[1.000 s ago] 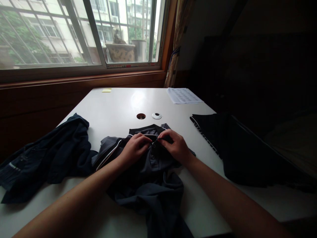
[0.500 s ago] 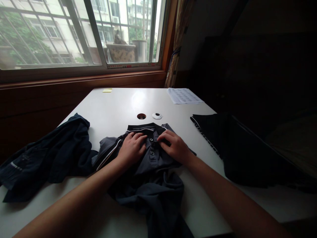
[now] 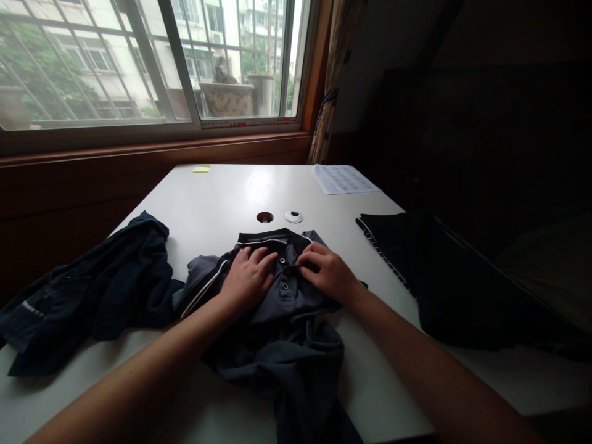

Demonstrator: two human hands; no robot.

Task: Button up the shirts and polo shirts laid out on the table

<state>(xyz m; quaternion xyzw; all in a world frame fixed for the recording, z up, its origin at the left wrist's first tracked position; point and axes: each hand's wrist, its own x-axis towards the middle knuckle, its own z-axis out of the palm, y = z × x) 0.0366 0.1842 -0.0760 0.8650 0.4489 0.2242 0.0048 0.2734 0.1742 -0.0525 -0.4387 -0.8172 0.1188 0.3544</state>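
Observation:
A dark grey polo shirt (image 3: 300,299) with a black collar, white piping and ringed buttons lies front up before me, its lower part bunched in folds. My left hand (image 3: 248,276) rests on the shirt left of the buttons, fingers spread below the collar. On the other side, my right hand (image 3: 327,271) pinches the edge of the button placket between thumb and fingers, lifting it slightly. Part of the collar opening is covered by my hands.
A crumpled dark navy garment (image 3: 124,277) lies at the left edge of the white table (image 3: 222,197). Folded black cloth (image 3: 453,283) lies at the right. Farther back are a cable hole (image 3: 265,217), its white cover (image 3: 294,216), printed papers (image 3: 345,179) and a yellow note (image 3: 201,168).
The fingers of my left hand have spread a little more. My right hand has moved very slightly, still at the placket edge. The shirt has hardly moved.

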